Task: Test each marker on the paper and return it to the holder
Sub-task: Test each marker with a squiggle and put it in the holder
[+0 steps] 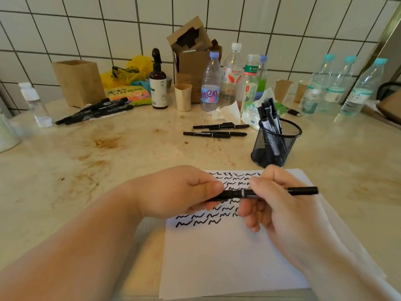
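Observation:
Both hands hold one black marker (301, 190) level above the white paper (227, 257). My left hand (180, 192) pinches its left end, at the cap. My right hand (280, 205) grips the barrel, and the marker's right end sticks out past the fingers. Rows of black squiggles (199, 221) cover the upper part of the sheet. The black mesh holder (275, 146) stands just beyond the paper with several markers in it. A few thin black markers (217, 130) lie loose on the counter left of the holder.
Several thicker black markers (97, 110) lie at the back left beside a wooden box (79, 82). Plastic bottles (210, 83), paper cups (183, 97), a brown spray bottle (159, 83), crumpled tissue (225, 111) and cardboard boxes (191, 46) line the tiled wall.

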